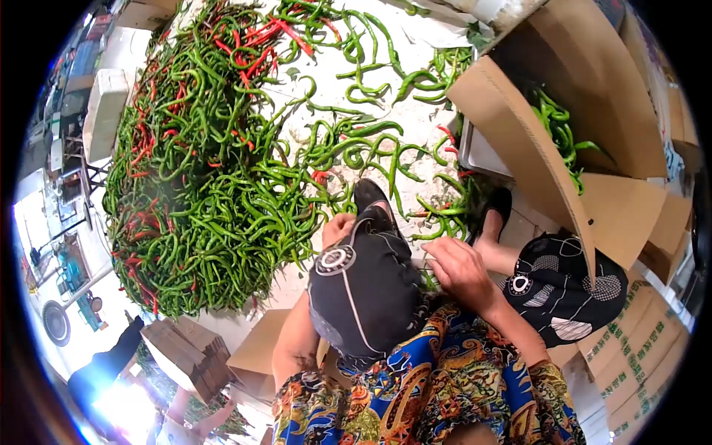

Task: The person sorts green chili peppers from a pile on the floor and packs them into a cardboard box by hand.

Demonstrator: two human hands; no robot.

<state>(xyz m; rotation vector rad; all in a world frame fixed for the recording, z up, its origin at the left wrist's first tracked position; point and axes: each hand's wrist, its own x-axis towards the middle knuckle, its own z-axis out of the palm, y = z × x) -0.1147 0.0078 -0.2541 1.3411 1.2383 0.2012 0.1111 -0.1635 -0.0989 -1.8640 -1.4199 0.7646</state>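
Note:
My left hand [339, 231] is beside my covered left knee, at the right edge of a large heap of long green peppers [222, 222]. Its fingers are curled closed, and anything inside them is hidden. My right hand [461, 271] hovers between my knees. The fingers reach left, loosely bent and slightly apart, with no object visible at their tips. Some green pepper [429, 279] shows just below that hand. Loose green peppers [447, 222] lie on the floor in front of it, near my right shoe.
Red peppers [259, 41] are mixed into the heap. To the right, an open cardboard box [512, 126] with green peppers inside stands over a metal tray [482, 153]. Stacked cartons [638, 356] are at lower right. Another person's arm [215, 420] shows at lower left near cardboard [185, 356].

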